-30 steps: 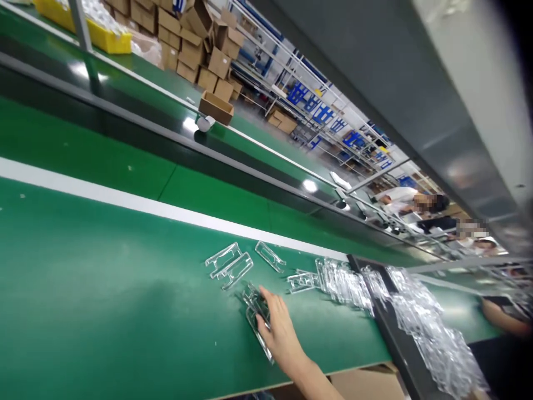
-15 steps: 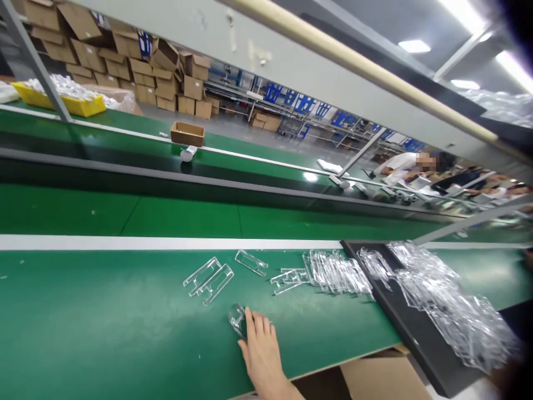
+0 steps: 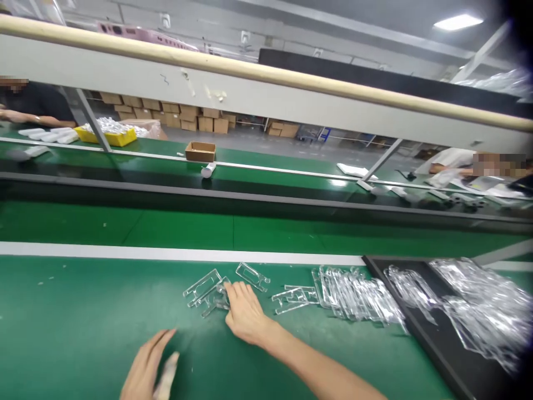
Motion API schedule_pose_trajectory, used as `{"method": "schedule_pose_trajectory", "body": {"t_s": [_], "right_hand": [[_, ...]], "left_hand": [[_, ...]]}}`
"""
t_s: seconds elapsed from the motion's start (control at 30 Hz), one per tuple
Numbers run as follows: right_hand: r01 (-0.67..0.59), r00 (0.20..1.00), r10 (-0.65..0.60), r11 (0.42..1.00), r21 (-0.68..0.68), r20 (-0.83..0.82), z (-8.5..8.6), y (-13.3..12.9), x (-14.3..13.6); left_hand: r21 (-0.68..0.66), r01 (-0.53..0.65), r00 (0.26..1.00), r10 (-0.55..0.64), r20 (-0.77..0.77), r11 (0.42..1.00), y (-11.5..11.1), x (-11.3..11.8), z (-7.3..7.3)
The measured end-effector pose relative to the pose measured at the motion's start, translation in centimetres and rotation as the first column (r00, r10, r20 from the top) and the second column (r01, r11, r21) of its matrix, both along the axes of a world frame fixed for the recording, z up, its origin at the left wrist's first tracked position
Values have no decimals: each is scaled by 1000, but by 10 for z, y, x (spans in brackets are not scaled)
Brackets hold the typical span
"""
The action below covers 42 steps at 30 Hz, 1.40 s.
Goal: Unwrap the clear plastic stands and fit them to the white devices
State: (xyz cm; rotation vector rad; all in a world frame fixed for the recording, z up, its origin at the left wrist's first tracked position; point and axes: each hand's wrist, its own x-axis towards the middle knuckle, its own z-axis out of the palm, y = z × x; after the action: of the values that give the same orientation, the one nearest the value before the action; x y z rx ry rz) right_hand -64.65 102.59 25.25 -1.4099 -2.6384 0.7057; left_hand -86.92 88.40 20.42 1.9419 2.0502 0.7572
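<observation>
My right hand (image 3: 246,312) reaches in from the lower right, its fingers closed on a clear plastic frame (image 3: 221,299) beside the loose frames on the green table (image 3: 83,328). Its fingertips partly cover that piece. At the bottom, left of centre, my left hand (image 3: 152,364) hovers with thumb and fingers apart, holding nothing. One clear frame (image 3: 204,284) lies just left of the right hand, and another (image 3: 252,276) lies behind it. Further right, a row of clear frames (image 3: 353,294) overlaps on the table.
A black tray (image 3: 441,355) holding a heap of clear parts (image 3: 491,305) stands at the right. Beyond the white strip (image 3: 125,251) are a conveyor (image 3: 187,225), a small brown box (image 3: 200,151) and a yellow bin (image 3: 108,138). People sit at the far left and right.
The right hand has moved up and left to the loose frames, with the clear piece that was beside it. My left hand has come into view. The camera view has turned and shifted.
</observation>
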Motion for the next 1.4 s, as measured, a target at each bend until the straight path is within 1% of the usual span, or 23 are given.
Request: {"method": "schedule_pose_trajectory", "body": {"t_s": [0.07,0.1,0.17,0.23,0.3,0.37,0.47,0.53,0.57,0.6,0.63,0.67,0.73,0.8,0.9,1.03,1.13,1.17,1.23,1.3,1.33,1.37,1.4], "right_hand": [[-21,1000,20,999,-33,-23,1,12,-6],[-13,999,11,999,-52,-35,1,16,-6],[14,998,-19,996,-90,-58,-2,19,-3],[43,996,-52,992,-121,-75,-6,19,6],[69,993,-81,988,-141,-83,-7,18,16],[90,991,-103,985,-145,-85,-7,19,26],[90,990,-103,987,-133,-94,-2,21,36],[74,990,-88,989,-125,-109,2,21,40],[62,990,-75,992,-112,-116,4,20,41],[43,992,-53,995,-86,-115,6,18,40],[17,994,-21,999,-44,-105,8,15,38],[-18,996,18,1000,9,-87,10,12,35],[-110,992,116,987,121,-42,11,5,26],[-191,980,197,964,186,-14,12,0,15],[-247,968,251,951,188,5,10,-1,1],[-219,975,220,976,14,-45,8,5,-4],[-150,987,143,984,-99,-71,3,7,-2],[-119,991,112,986,-116,-68,1,7,-1],[-55,996,45,989,-140,-71,-3,8,0],[4,997,-14,989,-145,-74,-6,10,0],[25,997,-36,990,-142,-75,-7,12,-2],[39,996,-50,990,-137,-76,-7,16,-5],[41,996,-51,991,-128,-78,-8,20,-8]], "left_hand": [[123,126,983,-107,-148,984,35,13,-10],[147,194,959,-155,-238,970,51,19,-14],[128,314,889,-244,-387,941,77,31,-19],[65,397,825,-325,-463,916,94,39,-20],[-18,438,788,-393,-474,899,104,45,-20],[-95,449,776,-440,-451,889,108,48,-17],[-133,437,822,-455,-343,890,110,52,-6],[-150,356,912,-378,-161,923,111,53,4],[-197,297,953,-304,-6,934,112,53,9],[-274,250,963,-208,172,929,115,53,14],[-364,231,935,-102,340,903,117,53,19],[-445,242,880,-1,476,862,121,53,23],[-536,302,762,139,633,788,127,52,28],[-552,329,698,196,689,766,130,51,33],[-554,346,604,272,749,757,128,49,40],[-556,380,480,356,802,739,120,46,47],[-545,385,384,407,829,745,118,46,49],[-541,346,392,406,826,766,118,45,49],[-521,170,489,387,782,837,118,41,46],[-436,-95,661,384,644,895,117,32,40],[-378,-193,747,386,541,905,116,27,35],[-334,-233,817,370,442,913,115,22,29],[-308,-213,879,319,354,927,114,17,22]]}}
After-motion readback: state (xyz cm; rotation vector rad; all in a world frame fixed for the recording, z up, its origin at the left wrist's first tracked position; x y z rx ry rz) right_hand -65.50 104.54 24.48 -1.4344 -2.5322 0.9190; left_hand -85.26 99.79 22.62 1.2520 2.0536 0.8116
